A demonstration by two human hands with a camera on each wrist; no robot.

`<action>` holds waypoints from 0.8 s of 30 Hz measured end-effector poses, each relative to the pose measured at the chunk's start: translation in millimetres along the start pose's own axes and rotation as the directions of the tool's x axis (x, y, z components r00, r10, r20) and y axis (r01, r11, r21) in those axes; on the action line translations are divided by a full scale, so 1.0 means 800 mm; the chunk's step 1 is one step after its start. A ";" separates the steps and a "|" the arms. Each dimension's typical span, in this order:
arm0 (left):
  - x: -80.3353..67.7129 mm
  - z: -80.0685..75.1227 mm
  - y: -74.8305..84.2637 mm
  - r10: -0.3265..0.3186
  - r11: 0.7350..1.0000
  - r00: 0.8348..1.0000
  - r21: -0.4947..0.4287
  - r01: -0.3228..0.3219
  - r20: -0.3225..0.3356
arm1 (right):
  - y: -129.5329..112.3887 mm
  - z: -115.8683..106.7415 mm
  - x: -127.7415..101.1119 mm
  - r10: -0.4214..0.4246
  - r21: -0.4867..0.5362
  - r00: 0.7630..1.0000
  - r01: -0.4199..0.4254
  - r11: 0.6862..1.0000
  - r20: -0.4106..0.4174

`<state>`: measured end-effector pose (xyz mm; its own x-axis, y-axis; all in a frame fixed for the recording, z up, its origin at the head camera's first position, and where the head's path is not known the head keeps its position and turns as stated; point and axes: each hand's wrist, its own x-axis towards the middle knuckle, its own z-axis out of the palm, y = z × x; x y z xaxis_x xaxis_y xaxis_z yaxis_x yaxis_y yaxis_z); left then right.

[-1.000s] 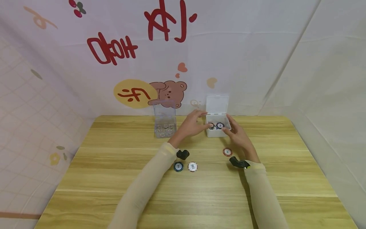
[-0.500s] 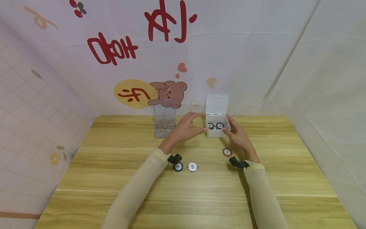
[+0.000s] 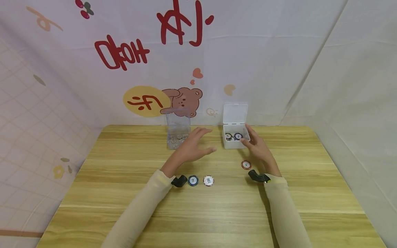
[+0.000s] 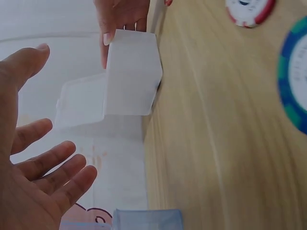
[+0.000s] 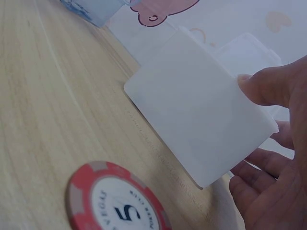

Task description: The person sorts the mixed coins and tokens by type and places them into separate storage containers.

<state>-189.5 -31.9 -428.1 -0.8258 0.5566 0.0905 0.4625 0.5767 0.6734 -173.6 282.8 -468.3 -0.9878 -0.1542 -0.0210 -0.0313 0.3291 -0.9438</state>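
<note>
A white plastic box (image 3: 234,144) with its lid raised stands at the back of the table, several poker chips (image 3: 238,136) inside. My right hand (image 3: 260,148) grips its right side, thumb over the front rim and fingers along the outer wall, as the right wrist view also shows. Left of the box, my left hand (image 3: 190,146) hovers with fingers spread and holds nothing. It partly covers a clear box (image 3: 172,144), lid up, with several round silvery pieces in it. A red chip (image 5: 120,201) marked 5 lies on the table before the white box.
A blue chip (image 3: 193,180) and a white chip with red edge marks (image 3: 209,180) lie side by side on the wooden table (image 3: 217,217), nearer the front. A printed cloth wall (image 3: 263,69) rises directly behind both boxes.
My left hand has let go of the white box's left side and drawn away to the left, toward the clear box. My right hand has kept its grip in place.
</note>
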 end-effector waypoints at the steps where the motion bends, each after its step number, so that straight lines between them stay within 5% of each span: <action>1: -0.003 0.000 -0.001 -0.001 1.000 1.000 0.009 0.001 0.003 | 0.000 0.000 0.000 0.001 0.002 1.000 -0.001 1.000 0.001; 7: -0.022 0.002 -0.007 -0.003 0.999 1.000 0.048 0.003 0.004 | 0.000 -0.001 0.000 0.009 0.007 1.000 -0.009 1.000 -0.003; 24: -0.078 0.013 -0.026 -0.054 0.997 0.997 -0.059 0.056 0.047 | -0.002 -0.001 0.002 0.009 -0.019 1.000 -0.009 1.000 0.001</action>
<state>-144.5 -72.3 -455.1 -0.8333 0.5525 0.0196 0.3952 0.5706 0.7199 -175.0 282.9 -466.2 -0.9879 -0.1522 -0.0301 -0.0250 0.3480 -0.9372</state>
